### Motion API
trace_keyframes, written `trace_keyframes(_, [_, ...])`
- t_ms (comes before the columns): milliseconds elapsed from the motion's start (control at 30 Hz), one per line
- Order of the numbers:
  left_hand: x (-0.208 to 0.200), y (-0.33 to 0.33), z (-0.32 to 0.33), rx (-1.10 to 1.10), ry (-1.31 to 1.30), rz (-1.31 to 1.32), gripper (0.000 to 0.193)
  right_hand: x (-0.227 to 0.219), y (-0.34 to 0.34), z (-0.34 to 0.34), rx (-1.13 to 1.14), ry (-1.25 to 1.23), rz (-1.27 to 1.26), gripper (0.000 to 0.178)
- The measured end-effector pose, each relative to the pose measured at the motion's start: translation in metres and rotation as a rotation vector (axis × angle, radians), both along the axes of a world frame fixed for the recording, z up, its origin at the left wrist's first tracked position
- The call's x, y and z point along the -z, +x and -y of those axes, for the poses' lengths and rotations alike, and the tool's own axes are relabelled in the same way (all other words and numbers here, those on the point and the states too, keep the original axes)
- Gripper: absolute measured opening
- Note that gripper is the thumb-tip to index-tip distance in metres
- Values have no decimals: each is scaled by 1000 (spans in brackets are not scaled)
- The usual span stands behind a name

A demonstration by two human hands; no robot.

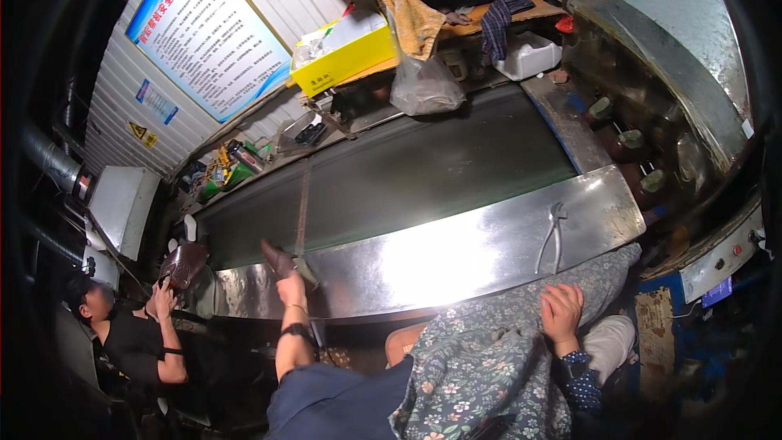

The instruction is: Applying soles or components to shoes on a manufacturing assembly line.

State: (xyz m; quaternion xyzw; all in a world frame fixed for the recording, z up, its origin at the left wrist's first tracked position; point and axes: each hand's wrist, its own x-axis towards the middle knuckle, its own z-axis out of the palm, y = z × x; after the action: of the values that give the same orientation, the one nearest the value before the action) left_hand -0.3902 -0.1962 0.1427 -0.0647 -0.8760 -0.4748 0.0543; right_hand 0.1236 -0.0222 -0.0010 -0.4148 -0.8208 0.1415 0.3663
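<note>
My left hand (291, 288) is closed around a pointed dark brown shoe (278, 259). The shoe is held over the left part of the shiny metal ledge (489, 240), its toe pointing away from me. A greenish piece shows at its near end, beside my fingers. Above the floral apron (481, 350) on my lap, my right hand (562, 310) is open and holds nothing, its fingers slightly bent. Beyond that hand a pair of metal pincers (556, 232) lies on the ledge, handles toward me.
A dark conveyor belt (423, 167) runs behind the ledge. At the left a person (134, 338) handles a brown shoe (186, 265). A yellow box (342, 57) and a hanging plastic bag (425, 85) are at the back. Machinery with several shoe forms (631, 138) stands at the right.
</note>
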Motion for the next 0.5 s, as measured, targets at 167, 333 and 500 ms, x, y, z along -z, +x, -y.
trace_keyframes(167, [27, -17, 20, 913, -382, -343, 68, -4, -8, 1, 2, 17, 40, 12])
trace_keyframes(333, [55, -51, 65, 397, -773, 151, 113, -4, -3, -2, -3, 13, 29, 12])
trace_keyframes(500, [104, -51, 70, 235, -512, 213, 70, -14, -4, 7, -14, 5, -9, 11])
